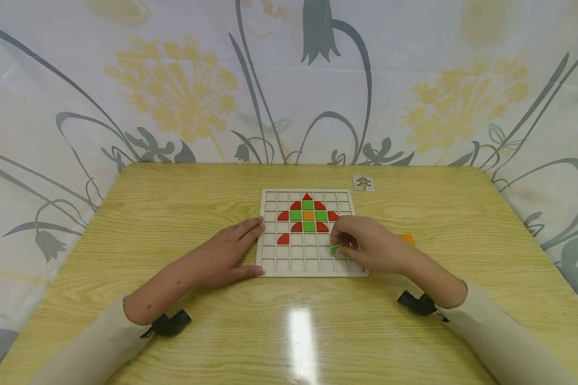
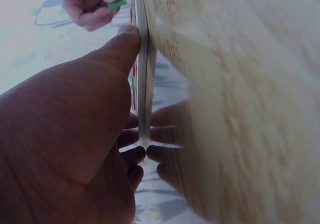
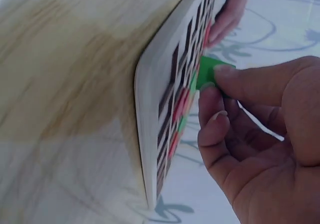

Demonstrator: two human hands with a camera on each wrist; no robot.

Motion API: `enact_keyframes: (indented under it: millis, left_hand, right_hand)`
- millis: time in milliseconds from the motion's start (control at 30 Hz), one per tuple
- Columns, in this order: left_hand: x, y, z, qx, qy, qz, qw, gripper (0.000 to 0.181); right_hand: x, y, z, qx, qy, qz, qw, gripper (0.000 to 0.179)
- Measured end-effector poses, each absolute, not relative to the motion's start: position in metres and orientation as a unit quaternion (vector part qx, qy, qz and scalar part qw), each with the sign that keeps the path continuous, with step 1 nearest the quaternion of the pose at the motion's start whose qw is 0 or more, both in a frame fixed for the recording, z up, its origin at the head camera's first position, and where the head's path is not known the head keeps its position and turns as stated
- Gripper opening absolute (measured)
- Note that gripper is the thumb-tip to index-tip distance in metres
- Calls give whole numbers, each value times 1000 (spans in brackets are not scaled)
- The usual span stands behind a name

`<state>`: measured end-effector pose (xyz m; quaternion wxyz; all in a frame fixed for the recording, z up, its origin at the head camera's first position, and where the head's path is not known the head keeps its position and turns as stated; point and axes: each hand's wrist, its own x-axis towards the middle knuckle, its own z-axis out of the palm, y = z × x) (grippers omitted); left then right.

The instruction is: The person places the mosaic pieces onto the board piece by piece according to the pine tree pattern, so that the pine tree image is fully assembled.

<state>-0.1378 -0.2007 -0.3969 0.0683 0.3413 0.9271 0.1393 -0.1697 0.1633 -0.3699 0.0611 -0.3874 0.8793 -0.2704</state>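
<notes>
A white grid board [image 1: 274, 266] lies flat on the table, with red, green and orange tiles set in its squares. Red quarter-round tiles [image 1: 283, 239] flank a column of green square tiles [image 1: 309, 226], with an orange tile [image 1: 309, 215] in the middle. My left hand [image 1: 226, 254] rests at the board's left edge, thumb and fingertips touching its rim. Over the right part of the board, my right hand [image 1: 373, 243] pinches a green square tile [image 3: 207, 72] between thumb and forefinger. In the left wrist view, that tile [image 2: 117, 4] shows above the board's edge.
A small pattern card [image 1: 363, 183] lies behind the board at the right. An orange piece [image 1: 407, 239] is on the table right of the board, partly behind the right wrist. A flowered cloth backs the wooden table [image 1: 173, 192].
</notes>
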Motion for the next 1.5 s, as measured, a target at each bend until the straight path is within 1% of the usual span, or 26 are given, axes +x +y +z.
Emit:
enact_keyframes:
  millis: [300, 633, 867, 1233, 1500]
  left_hand:
    - [-139, -201, -396, 344, 926, 141, 66, 92]
    - [-138, -201, -396, 339, 926, 149, 71, 92]
    - [-138, -201, -396, 340, 926, 148, 71, 93]
    - [-138, -200, -396, 345, 925, 147, 64, 91]
    - [-139, -201, -396, 344, 924, 150, 67, 92]
  right_hand:
    - [-177, 136, -377, -357, 881, -306, 50, 15]
    - [-182, 108, -379, -338, 877, -334, 71, 11]
    - [-185, 95, -374, -338, 877, -335, 67, 10]
    - [-190, 87, -378, -312, 888, -326, 85, 5]
    - [-189, 84, -380, -311, 906, -283, 52, 5]
